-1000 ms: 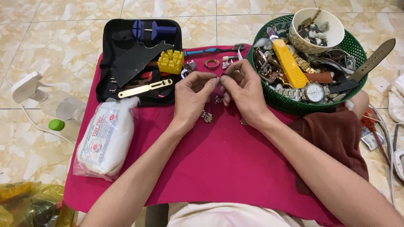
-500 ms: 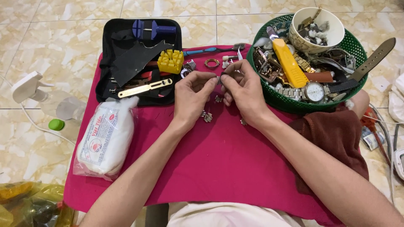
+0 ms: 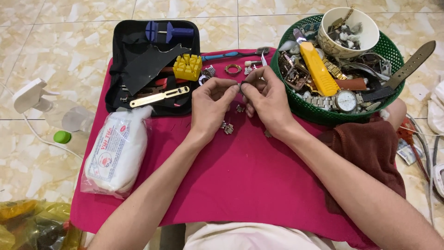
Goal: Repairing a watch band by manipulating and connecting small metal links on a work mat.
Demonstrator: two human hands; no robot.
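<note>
Pinching one tiny dark part (image 3: pixel 241 84) between left hand (image 3: pixel 210 105) and right hand (image 3: pixel 268 99), fingertips closed; green basket (image 3: pixel 303 105) at three o'clock.

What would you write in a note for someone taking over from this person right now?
Left hand: fingertips pinch one end of a tiny dark part.
Right hand: fingertips pinch its other end; both hands are held just above the pink cloth.
Nearby: small metal pieces lie loose on the cloth under the hands. The black tool case lies open at the left, the green basket of watches and straps at the right, a white bag at the front left.
Done: cannot tell; the part is too small to read.
Left: the loose pieces are still apart.
</note>
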